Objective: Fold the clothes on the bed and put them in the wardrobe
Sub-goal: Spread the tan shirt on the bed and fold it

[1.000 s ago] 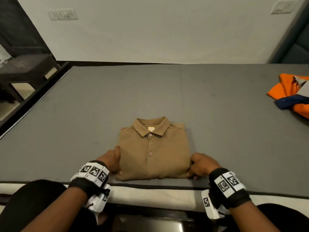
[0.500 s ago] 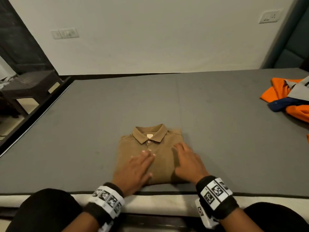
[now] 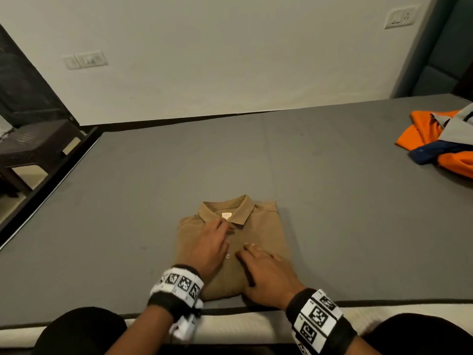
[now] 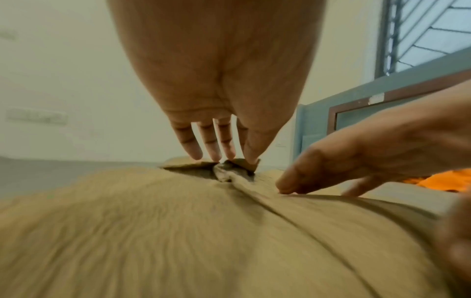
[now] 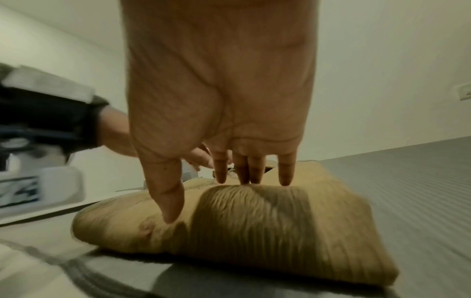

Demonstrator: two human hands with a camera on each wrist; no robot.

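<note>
A folded tan collared shirt [image 3: 266, 226] lies on the grey bed [image 3: 332, 201] near its front edge. My left hand [image 3: 207, 242] lies flat on the shirt's left half, its straight fingertips [image 4: 216, 155] touching the collar [image 4: 188, 164]. On the lower right part of the shirt my right hand [image 3: 266, 272] presses down with fingers straight [image 5: 254, 173] and the thumb spread. Seen from the wrists, the tan shirt [image 4: 178, 231] [image 5: 267, 225] fills the lower frame. Neither hand grips any cloth.
A heap of orange, blue and grey clothes [image 3: 440, 142] lies at the bed's far right. A dark stool [image 3: 33, 147] stands on the floor left of the bed. A white wall [image 3: 230, 60] runs behind the bed. My knees sit against the front edge.
Both hands left the shirt's lower corners and came to rest flat on top. Since then the left hand slid up to the collar, the right drew back toward the front.
</note>
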